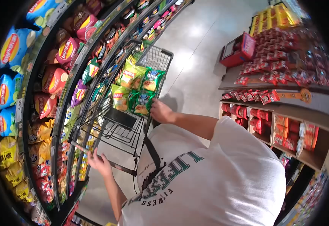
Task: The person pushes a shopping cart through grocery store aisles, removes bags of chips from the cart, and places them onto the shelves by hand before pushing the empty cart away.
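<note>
A black wire shopping cart [128,145] stands in front of me, turned at an angle. Several bags of potato chips lie in its far part: yellow-green ones [128,77] on the left, and dark green ones [152,82] on the right. My right hand [161,111] is at the cart's right side rim, against the nearer green bag [141,102]. Its fingers are curled, and what they grip is hidden. My left hand [99,162] is beside the cart's handle bar [115,165], fingers apart, with the fingertips close to or touching the bar.
Shelves along the left hold blue [12,49], red [53,79] and yellow [8,150] chip bags, with price tags [19,109]. On the right, a display shelf [243,82] carries red small packs [277,52] and red jars [260,126]. Grey floor [194,49] runs between them.
</note>
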Demonstrator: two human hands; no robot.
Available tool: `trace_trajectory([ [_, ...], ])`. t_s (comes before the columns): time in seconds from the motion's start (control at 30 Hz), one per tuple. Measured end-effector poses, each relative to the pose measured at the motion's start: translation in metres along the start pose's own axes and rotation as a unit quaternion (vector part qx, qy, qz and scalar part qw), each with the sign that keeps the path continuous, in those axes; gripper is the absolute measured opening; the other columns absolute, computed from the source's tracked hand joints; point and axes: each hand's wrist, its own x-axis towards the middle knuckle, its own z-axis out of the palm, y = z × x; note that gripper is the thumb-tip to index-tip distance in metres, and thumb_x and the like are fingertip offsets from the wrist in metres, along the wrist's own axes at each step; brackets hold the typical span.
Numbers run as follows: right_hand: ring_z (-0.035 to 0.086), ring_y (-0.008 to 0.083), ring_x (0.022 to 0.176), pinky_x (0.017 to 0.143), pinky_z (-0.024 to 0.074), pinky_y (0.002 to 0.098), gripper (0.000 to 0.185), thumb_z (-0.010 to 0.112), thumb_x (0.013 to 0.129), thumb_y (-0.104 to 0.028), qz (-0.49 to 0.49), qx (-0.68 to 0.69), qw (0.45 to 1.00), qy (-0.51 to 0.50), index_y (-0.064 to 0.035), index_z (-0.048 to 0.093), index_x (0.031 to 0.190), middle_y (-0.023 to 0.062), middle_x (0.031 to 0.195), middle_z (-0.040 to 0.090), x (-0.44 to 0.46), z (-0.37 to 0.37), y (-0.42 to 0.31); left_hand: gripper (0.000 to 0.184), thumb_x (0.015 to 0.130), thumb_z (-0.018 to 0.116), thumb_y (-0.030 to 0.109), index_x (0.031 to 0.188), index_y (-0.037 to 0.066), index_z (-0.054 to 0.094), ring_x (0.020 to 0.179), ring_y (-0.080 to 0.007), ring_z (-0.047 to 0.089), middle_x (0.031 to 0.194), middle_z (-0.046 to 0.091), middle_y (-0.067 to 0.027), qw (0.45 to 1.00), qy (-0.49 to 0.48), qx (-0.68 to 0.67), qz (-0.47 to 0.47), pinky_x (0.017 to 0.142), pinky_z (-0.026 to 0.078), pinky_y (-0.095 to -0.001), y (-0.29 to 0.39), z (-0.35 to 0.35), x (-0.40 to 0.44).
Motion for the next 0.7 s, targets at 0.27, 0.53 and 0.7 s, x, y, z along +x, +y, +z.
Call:
trace_trajectory([
  [0.27,0.036,0.0360,0.140,0.109,0.0403,0.0480,0.043,0.058,0.095,-0.038,0.076,0.008,0.992,-0.100,-0.0060,0.061,0.124,0.0175,0.134,0.053,-0.024,-0.016,-0.051,0.053,0.092,0.061,0.003,0.143,0.009,0.047,0.128,-0.0356,0.046,0.150,0.034,-0.0230,0.957,-0.047,-0.238,-0.161,0.104,0.044,-0.0420,-0.046,0.054,-0.102],
  [0.53,0.062,0.0380,0.106,0.089,0.0522,0.0469,0.038,0.065,0.087,-0.034,0.030,0.097,0.980,-0.172,-0.0095,0.063,0.116,0.0193,0.123,0.061,-0.140,-0.010,-0.074,0.049,0.093,0.046,-0.008,0.138,0.010,0.048,0.105,-0.0250,0.060,0.144,0.041,-0.0171,0.894,-0.014,-0.382,-0.233,0.088,0.051,-0.0330,-0.009,0.047,-0.138],
  [0.7,0.065,0.0361,0.107,0.094,0.0502,0.0480,0.039,0.061,0.089,-0.039,0.056,0.088,0.936,-0.335,-0.0099,0.065,0.115,0.0171,0.113,0.069,-0.232,0.022,-0.010,0.050,0.092,0.046,-0.009,0.139,0.010,0.049,0.111,-0.0259,0.058,0.142,0.043,-0.0174,0.922,0.056,-0.358,-0.136,0.088,0.053,-0.0333,-0.015,0.067,-0.156],
])
